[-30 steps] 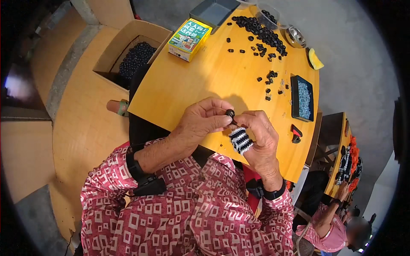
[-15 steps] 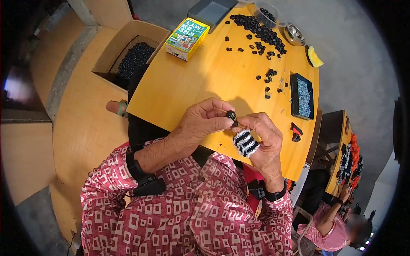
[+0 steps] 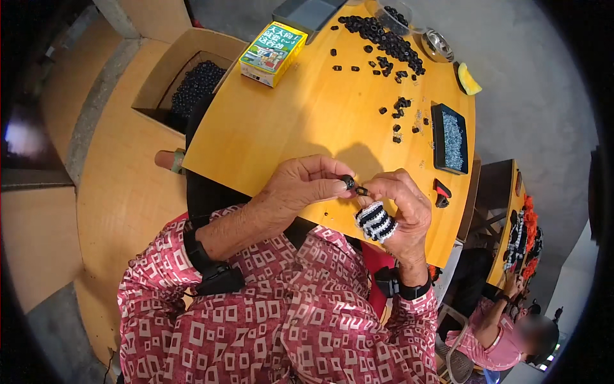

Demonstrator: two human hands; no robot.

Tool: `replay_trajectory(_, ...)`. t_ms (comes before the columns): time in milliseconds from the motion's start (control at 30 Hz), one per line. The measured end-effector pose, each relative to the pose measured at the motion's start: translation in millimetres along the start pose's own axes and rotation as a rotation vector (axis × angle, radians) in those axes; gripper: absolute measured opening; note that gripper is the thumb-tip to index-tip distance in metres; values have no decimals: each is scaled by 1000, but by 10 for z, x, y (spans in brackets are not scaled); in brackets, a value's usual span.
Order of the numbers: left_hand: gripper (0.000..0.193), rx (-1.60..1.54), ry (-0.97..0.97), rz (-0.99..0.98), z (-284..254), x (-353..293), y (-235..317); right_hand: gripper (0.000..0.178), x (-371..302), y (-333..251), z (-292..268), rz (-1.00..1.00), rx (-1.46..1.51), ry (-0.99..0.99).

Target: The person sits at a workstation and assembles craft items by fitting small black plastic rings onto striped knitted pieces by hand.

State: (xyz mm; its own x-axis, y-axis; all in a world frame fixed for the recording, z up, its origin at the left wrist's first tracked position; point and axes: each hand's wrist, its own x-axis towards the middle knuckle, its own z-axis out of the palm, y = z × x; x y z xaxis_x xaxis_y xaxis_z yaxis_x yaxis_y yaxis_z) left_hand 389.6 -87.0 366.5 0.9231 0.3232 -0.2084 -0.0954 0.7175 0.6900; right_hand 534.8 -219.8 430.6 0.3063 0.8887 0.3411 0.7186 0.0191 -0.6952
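Note:
Above the table's near edge, my left hand [image 3: 295,187] pinches a small round black part [image 3: 348,181] between thumb and fingers. Close beside it, my right hand [image 3: 409,214] has its fingertips closed on a small black piece with a light opening [image 3: 362,191]. The two black pieces nearly meet; whether they touch I cannot tell. A black-and-white striped knitted band [image 3: 376,221] wraps part of my right hand. Loose black parts [image 3: 384,38] are heaped at the table's far side, with several scattered nearer.
A black tray of small pale-blue pieces [image 3: 451,141] stands at the right, with a red-and-black tool [image 3: 441,192] nearer me. Farther off are a yellow-green box [image 3: 272,54], a metal bowl [image 3: 437,45] and a cardboard box [image 3: 150,89] of dark parts. Another person [image 3: 492,333] sits at the right.
My fingertips have drawn slightly apart, so the small black piece at my right fingers now shows. The whole view has shifted a little.

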Motion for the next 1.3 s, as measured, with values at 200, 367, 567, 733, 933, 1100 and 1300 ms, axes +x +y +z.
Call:
replay_trajectory(200,27,2,-45,-17,25,1,13,23,-9,24,-34,-32,-36,13)
replay_trajectory(367,27,13,-48,-23,31,-9,-16,23,-28,33,-46,-26,-17,7)
replay_trajectory(567,26,11,-50,-4,20,-13,-43,22,-25,17,-37,-27,-28,-14)
replay_trajectory(733,26,13,-65,14,26,-19,-28,23,-5,-4,-30,-81,-77,-14)
replay_trajectory(933,25,62,-66,31,22,-28,-20,26,20,-45,-38,-150,-182,-46)
replay_trajectory(1100,23,78,-102,44,3,-12,-65,31,28,-21,-56,-165,-189,-96)
replay_trajectory(1300,23,105,-72,37,-6,-31,-80,33,-23,71,-37,-140,-103,-151)
